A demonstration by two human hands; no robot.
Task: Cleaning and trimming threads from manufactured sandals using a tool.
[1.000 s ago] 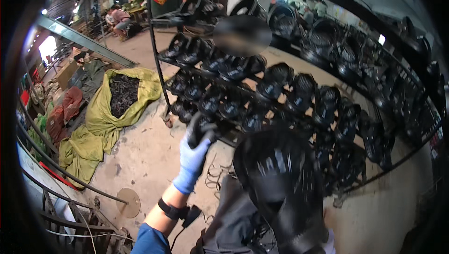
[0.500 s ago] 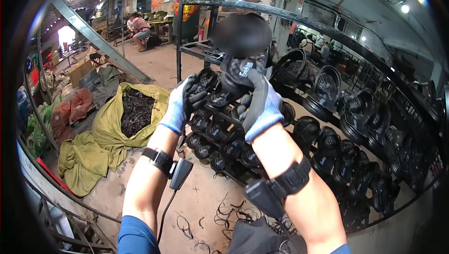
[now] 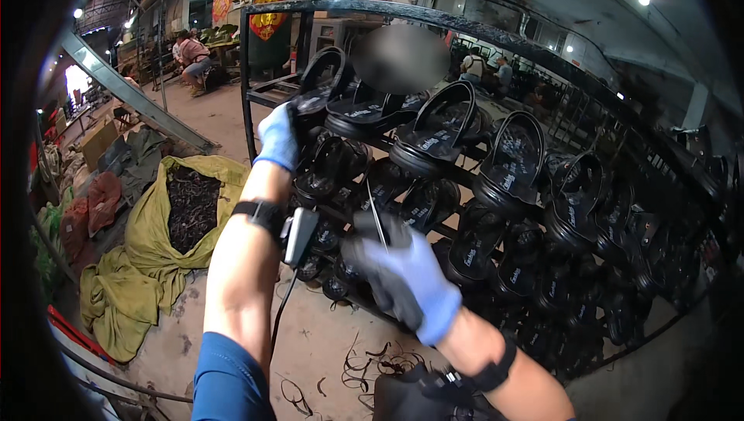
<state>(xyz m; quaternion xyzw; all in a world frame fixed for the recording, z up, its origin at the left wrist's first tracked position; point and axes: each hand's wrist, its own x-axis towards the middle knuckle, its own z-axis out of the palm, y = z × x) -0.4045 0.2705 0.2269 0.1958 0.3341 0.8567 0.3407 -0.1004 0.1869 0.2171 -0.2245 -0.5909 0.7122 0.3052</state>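
My left hand (image 3: 277, 136), in a blue and dark grey glove, is at the left end of the rack's top row. Its fingers close on the edge of a black sandal (image 3: 316, 94) with an arched strap; part of them is hidden. Lower and to the right, my right hand (image 3: 399, 266) wears a matching glove and is smeared by motion. From it a thin pale strip (image 3: 374, 208), like a slim blade, points upward. Behind that hand more black sandals (image 3: 435, 133) with pale print on their insoles stand in rows.
A black metal rack (image 3: 246, 80) carries the rows of sandals. On the floor at left, a yellow-green sack (image 3: 151, 212) holds dark scraps. Loose black trimmings (image 3: 364, 363) lie below the rack. Several people (image 3: 194, 61) sit farther back. A grey blur covers one patch above the rack.
My hands have parted: the left moved left to the sandal at the row's end, the right dropped down. The thin strip now shows at my right hand. The view has shifted right.
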